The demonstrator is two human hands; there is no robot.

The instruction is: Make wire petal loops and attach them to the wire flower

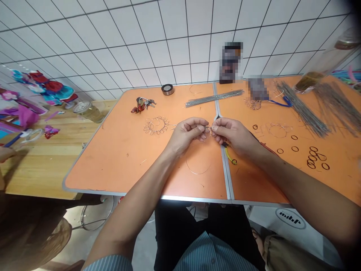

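Over the middle of the orange table, my left hand (pixel 192 130) and my right hand (pixel 229 132) are close together with fingertips pinched. Between them runs a thin looped wire (pixel 208 131), gripped at both sides; its finer shape is hidden by my fingers. Left of my left hand lies a ring of wire loops (pixel 156 125), like a flower outline. Below the hands a thin curved wire (pixel 198 173) rests on the table. A tool with a yellow handle (pixel 230 155), partly covered by my right hand, lies near the table seam.
Straight wires (pixel 214 98) lie behind my hands, with a thicker bundle (pixel 303 109) at right. Several dark rings (pixel 313 158) lie at right. Keys (pixel 145 104) and a tape roll (pixel 167 89) sit at back left. Another person's hand (pixel 6 153) is at the wooden table.
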